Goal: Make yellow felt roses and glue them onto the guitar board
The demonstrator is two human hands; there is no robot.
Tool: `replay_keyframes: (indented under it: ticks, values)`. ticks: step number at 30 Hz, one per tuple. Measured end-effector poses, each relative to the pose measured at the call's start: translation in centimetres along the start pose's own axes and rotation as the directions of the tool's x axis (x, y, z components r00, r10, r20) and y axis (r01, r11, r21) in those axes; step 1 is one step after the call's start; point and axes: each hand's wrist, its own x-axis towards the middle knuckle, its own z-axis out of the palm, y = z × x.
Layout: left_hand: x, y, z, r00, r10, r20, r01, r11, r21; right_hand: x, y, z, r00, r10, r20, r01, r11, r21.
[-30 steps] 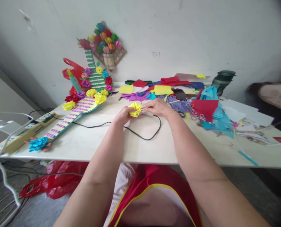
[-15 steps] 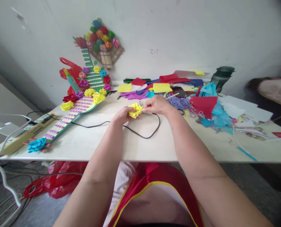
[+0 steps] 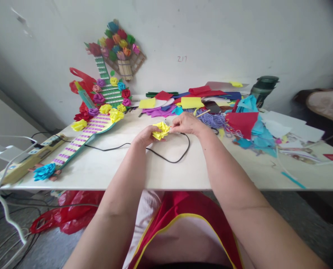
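Note:
A ruffled yellow paper flower (image 3: 161, 130) is held above the middle of the table by my left hand (image 3: 146, 136), whose fingers are closed on its left side and underside. My right hand (image 3: 187, 123) is pinched closed, its fingertips at the flower's right edge. From behind its knuckles a thin wooden stick (image 3: 203, 113) pokes out, apparently gripped in that hand; its other end is hidden. A black cord (image 3: 180, 160) loops on the table just below both hands.
To the left lies a guitar-shaped craft (image 3: 90, 130) with paper flowers, near a power strip (image 3: 43, 153). Stacked coloured paper (image 3: 191, 102), purple yarn (image 3: 211, 120) and blue scraps (image 3: 263, 140) spread along the back and right. A dark bottle (image 3: 264, 89) stands behind them.
The view has shifted very slightly. My right hand and the stick have moved only a little; both hands stay at the yellow flower.

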Motion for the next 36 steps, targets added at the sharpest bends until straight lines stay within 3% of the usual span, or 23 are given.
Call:
replay_keyframes:
  ticks: [9, 16, 24, 36]
  values:
    - [-0.3, 0.1, 0.1, 0.999, -0.003, -0.055, 0.000, 0.998, -0.070, 0.4, 0.8, 1.2, 0.997, 0.047, -0.064, -0.029, 0.967, 0.253]
    - [0.1, 0.1, -0.2, 0.999, -0.016, -0.050, 0.010, 0.993, -0.117, 0.8, 0.9, 1.5, 0.993, 0.093, -0.075, -0.067, 0.953, 0.295]
    - [-0.4, 0.3, 0.3, 0.998, -0.032, -0.062, 0.026, 0.996, -0.085, 0.7, 0.6, 1.3, 0.988, 0.117, -0.097, -0.097, 0.977, 0.188]
    - [-0.2, 0.3, 0.4, 0.996, -0.048, -0.078, 0.042, 0.996, -0.076, 0.4, -0.5, 0.5, 0.997, 0.014, -0.075, -0.022, 0.994, -0.105]
